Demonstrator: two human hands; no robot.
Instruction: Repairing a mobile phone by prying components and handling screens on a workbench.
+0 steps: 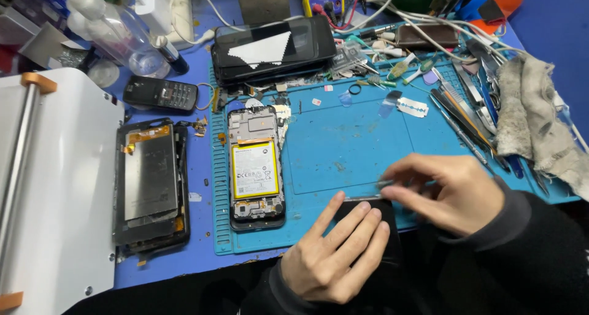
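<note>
Lying across the centre of the frame: blue work mat (343,149), crowded with parts. Standing at the far left: white machine (55,186) with orange-capped roller. Resting at top centre: dark tablet-like device (273,48). Sitting left of centre on the mat: opened phone (255,166) showing a yellow-edged battery; beside it, off the mat: separated screen assembly (150,183). Bunching at the right edge: grey rag (540,122) next to a row of hand tools (466,109).

Lying at lower centre, at the mat's front edge: black panel (375,220). Looking thin, light, stiff, likely brittle and slick; best gripping by the edges, pressing flat, avoiding bending.

Pressing down on the panel: left hand (331,260), fingers spread flat, holding nothing. Hovering over the panel's upper edge: right hand (448,192), wrist bent inward, fingers pinching narrow on a thin metal blade (385,183).
</note>
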